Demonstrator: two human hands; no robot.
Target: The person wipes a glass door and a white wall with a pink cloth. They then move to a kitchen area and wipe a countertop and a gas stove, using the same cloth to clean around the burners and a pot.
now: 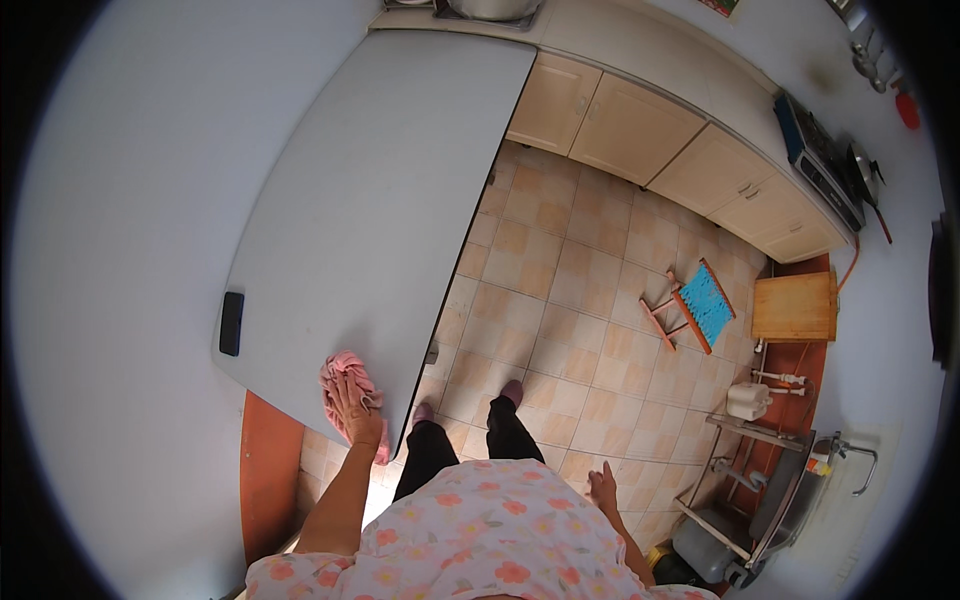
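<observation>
A crumpled pink cloth (345, 367) lies on the near end of a long pale grey tabletop (375, 187), with one end hanging over the edge. My left hand (352, 409) rests on top of this cloth, palm down, pressing it to the surface; whether the fingers grip it is hard to tell. To the right of my body, above the tiled floor, my right hand (604, 487) hangs with nothing in it, one finger extended and the others partly curled. A dark mobile phone (232, 324) lies near the left edge of the tabletop.
Beige cabinets (637, 120) under a counter line the far side, with a gas stove (821, 161) at its right. A folding stool with a blue woven seat (705, 300) stands on the floor. At the right are a wooden board (795, 307) and a sink (806, 495). A wall borders the table's left.
</observation>
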